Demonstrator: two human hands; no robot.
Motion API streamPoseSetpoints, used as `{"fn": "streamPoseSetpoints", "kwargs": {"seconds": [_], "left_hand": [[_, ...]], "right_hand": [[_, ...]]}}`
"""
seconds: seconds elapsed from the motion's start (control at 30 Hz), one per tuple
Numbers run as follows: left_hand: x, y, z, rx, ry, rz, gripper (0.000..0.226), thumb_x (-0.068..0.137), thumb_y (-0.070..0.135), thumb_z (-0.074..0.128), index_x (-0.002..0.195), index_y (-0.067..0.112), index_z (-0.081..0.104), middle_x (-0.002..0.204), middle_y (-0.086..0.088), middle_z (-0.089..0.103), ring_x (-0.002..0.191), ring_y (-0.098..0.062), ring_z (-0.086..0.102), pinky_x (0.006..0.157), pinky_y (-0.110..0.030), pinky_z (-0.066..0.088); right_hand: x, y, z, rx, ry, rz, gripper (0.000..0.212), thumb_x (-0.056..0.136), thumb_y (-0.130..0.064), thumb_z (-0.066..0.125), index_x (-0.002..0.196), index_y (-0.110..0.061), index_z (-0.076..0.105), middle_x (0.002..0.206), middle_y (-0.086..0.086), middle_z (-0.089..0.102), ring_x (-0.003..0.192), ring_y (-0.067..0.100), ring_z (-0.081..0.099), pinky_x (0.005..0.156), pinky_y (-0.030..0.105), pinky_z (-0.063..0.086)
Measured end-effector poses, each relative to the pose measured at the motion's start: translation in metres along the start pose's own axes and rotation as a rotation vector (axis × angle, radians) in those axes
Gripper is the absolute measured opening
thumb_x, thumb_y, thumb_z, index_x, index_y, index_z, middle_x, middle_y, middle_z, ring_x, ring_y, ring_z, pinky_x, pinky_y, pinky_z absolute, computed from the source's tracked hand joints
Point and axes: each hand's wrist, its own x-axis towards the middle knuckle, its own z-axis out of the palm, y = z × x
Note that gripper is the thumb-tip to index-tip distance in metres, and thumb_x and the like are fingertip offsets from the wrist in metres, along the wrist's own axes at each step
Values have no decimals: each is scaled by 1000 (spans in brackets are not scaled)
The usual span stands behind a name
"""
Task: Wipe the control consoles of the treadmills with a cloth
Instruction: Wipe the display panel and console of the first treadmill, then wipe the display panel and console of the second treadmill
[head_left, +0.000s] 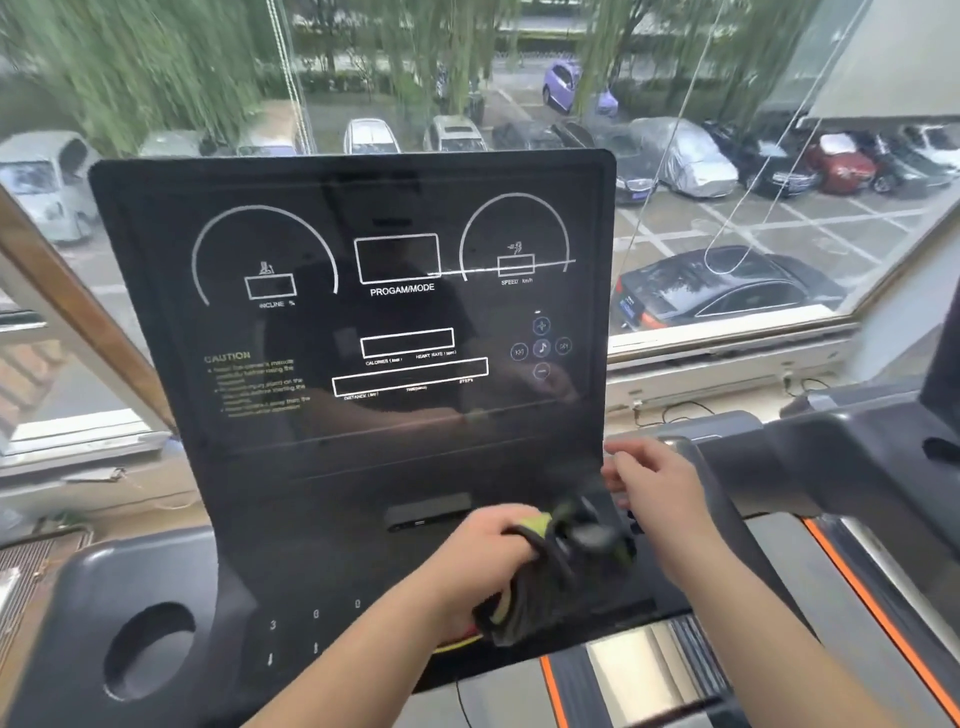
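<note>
A treadmill's black control console (353, 322) fills the middle of the view, its glossy panel printed with white dials and boxes. My left hand (480, 558) grips a dark grey and yellow-green cloth (561, 566) and holds it against the console's lower right part. My right hand (652, 480) hovers just right of the cloth, near the console's right edge and a grey handrail (737, 499), with its fingers loosely curled and holding nothing. The cloth is blurred.
A cup-holder hole (148, 649) sits in the grey tray at lower left. A second treadmill (883, 457) stands to the right, with orange-trimmed belt sides (878, 613) below. A large window (727, 156) behind looks onto parked cars.
</note>
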Motion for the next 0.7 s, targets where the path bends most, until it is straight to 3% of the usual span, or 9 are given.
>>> {"fn": "streamPoseSetpoints", "kwargs": {"seconds": [0.1, 0.23, 0.33, 0.43, 0.5, 0.6, 0.7], "left_hand": [[-11, 15, -10, -389, 62, -31, 27, 104, 5, 52, 120, 10, 74, 115, -19, 77, 110, -36, 73, 97, -49, 58], [-26, 24, -9, -643, 60, -217, 32, 102, 28, 58, 125, 9, 72, 119, -20, 75, 115, -40, 71, 110, -58, 48], [-30, 15, -2, -640, 44, -279, 45, 95, 42, 63, 125, 10, 74, 122, -19, 75, 115, -39, 71, 112, -57, 47], [-32, 9, 16, -549, -1, -289, 42, 99, 44, 61, 123, 13, 75, 119, -15, 77, 112, -33, 74, 110, -50, 49], [-34, 3, 32, -330, 27, -279, 38, 99, 49, 63, 118, 19, 75, 110, -6, 80, 103, -26, 77, 103, -45, 54], [-42, -9, 63, -115, -14, -240, 62, 79, 69, 68, 126, 29, 69, 115, 5, 79, 108, -21, 75, 103, -46, 54], [-52, -19, 94, -100, -63, -215, 47, 94, 57, 67, 129, 26, 68, 116, 0, 79, 105, -24, 76, 100, -47, 57]], "right_hand": [[-18, 2, 6, 60, -67, 79, 13, 102, -22, 62, 110, -20, 73, 105, 4, 76, 96, 17, 70, 82, 35, 57], [-52, 0, 12, 140, -302, 207, 33, 101, -49, 60, 121, -25, 72, 115, -2, 78, 107, 17, 73, 89, 33, 57], [-73, 7, 9, 240, -395, 254, 44, 103, -55, 51, 124, -24, 74, 119, 1, 78, 113, 18, 73, 98, 44, 54], [-86, 28, -3, 279, -220, 254, 38, 100, -49, 62, 120, -20, 75, 116, 5, 78, 113, 26, 73, 101, 53, 54], [-97, 40, -16, 253, -84, 239, 30, 95, -44, 72, 116, -22, 75, 114, 4, 78, 110, 25, 73, 98, 49, 58], [-117, 57, -45, 264, 17, 237, 29, 92, -44, 76, 116, -29, 73, 118, -1, 75, 111, 17, 72, 95, 40, 59], [-135, 70, -83, 414, -16, 253, 30, 98, -17, 68, 127, -23, 68, 122, 7, 75, 111, 22, 73, 91, 36, 58]]}}
